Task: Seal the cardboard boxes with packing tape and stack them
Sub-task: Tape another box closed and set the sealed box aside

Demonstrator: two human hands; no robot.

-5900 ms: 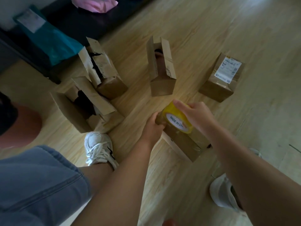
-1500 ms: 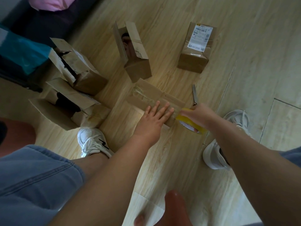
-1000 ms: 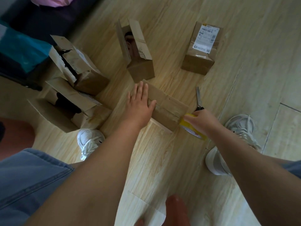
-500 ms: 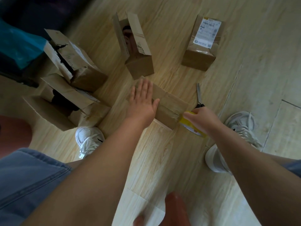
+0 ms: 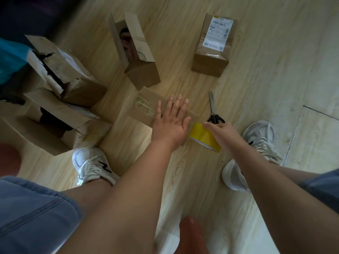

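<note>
A flat brown cardboard box [image 5: 145, 105] lies on the wooden floor in front of me, with clear tape shining along its top. My left hand [image 5: 171, 121] presses flat on the box's right part, fingers straight and spread. My right hand [image 5: 222, 132] grips a yellow roll of packing tape [image 5: 202, 137] just off the box's right end. A closed box with a white shipping label [image 5: 213, 46] stands at the back right. An open box [image 5: 135, 52] stands upright behind the taped one. Two torn open boxes [image 5: 60, 70] [image 5: 53, 120] sit at the left.
Black-handled scissors [image 5: 213, 110] lie on the floor right of the taped box. My white sneakers [image 5: 91, 165] [image 5: 256, 143] flank the work spot. Dark furniture with a teal bag [image 5: 11, 57] runs along the far left. A reddish-brown round thing [image 5: 9, 158] shows at the left edge.
My left hand has slid from the box's left end to its right part, smoothing the tape. The right hand with the roll has stayed at the box's right end.
</note>
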